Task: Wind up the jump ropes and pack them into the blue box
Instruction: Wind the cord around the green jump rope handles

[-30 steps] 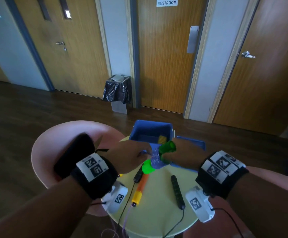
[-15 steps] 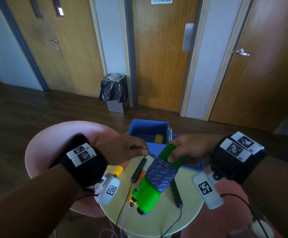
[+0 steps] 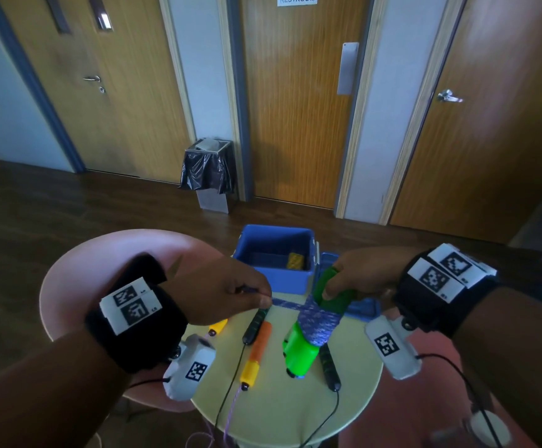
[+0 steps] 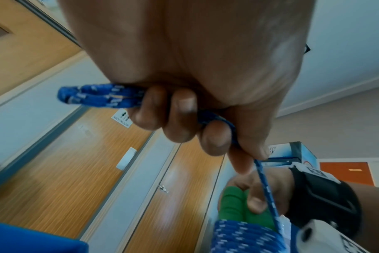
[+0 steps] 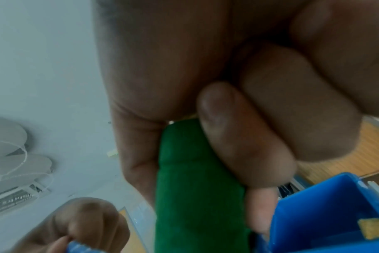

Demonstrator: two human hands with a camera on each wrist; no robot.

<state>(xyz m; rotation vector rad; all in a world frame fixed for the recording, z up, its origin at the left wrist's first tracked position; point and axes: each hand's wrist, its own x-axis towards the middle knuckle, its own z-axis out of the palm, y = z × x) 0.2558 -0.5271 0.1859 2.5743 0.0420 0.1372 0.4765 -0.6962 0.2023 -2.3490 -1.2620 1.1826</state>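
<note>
— What are your hands on?

— Your right hand (image 3: 357,277) grips the green handles (image 3: 302,344), wound with blue rope (image 3: 319,321), tilted above the round table (image 3: 282,412), just in front of the blue box (image 3: 274,279). Your left hand (image 3: 224,291) pinches the rope's free end, drawn taut.

— And the rest?

— Near the box, an orange-and-yellow handle (image 3: 256,354) and two black handles (image 3: 329,367) lie on that table.

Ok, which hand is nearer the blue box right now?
Right. The right hand holds the green handles just beside the blue box, at its near right corner. The left hand pinches the blue rope further off, to the box's near left.
</note>
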